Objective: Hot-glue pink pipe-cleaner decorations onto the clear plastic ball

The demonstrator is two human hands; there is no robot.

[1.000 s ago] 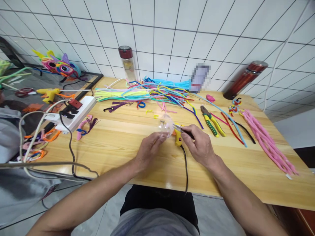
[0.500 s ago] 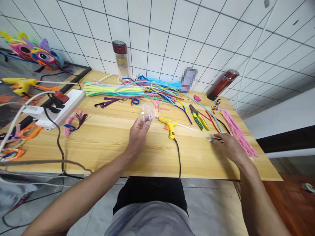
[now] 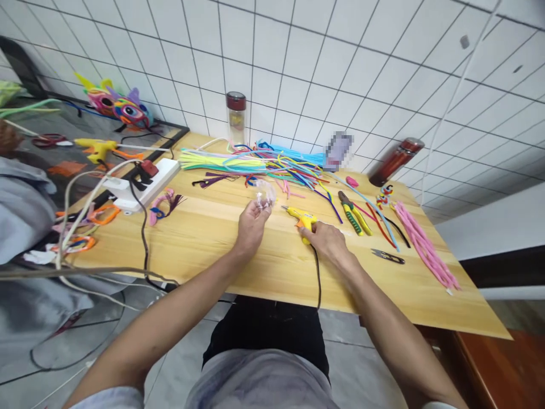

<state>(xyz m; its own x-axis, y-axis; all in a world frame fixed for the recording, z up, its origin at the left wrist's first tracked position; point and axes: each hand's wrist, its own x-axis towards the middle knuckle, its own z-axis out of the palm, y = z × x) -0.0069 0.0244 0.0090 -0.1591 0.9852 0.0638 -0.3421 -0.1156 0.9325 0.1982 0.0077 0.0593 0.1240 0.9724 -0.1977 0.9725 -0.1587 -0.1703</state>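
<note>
My left hand (image 3: 251, 226) is raised a little over the wooden table (image 3: 213, 244) and pinches a small clear plastic piece (image 3: 264, 195) between its fingertips. My right hand (image 3: 326, 241) lies on the handle of a yellow glue gun (image 3: 301, 218), with fingers curled round it; the gun's black cord (image 3: 317, 272) runs off the near edge. Small grey snips (image 3: 387, 257) lie on the table to the right of that hand.
A heap of coloured pipe cleaners (image 3: 259, 165) lies at the back, pink ones (image 3: 423, 247) at the right. Yellow-green pliers (image 3: 352, 213), two bottles (image 3: 236, 118) (image 3: 394, 161) and a white power strip (image 3: 145, 184) with cables stand around. Another person's grey sleeve (image 3: 21, 204) is at left.
My right hand set the snips down at the right, then came back to the glue gun. The left hand kept the clear piece raised. The camera swung about.
</note>
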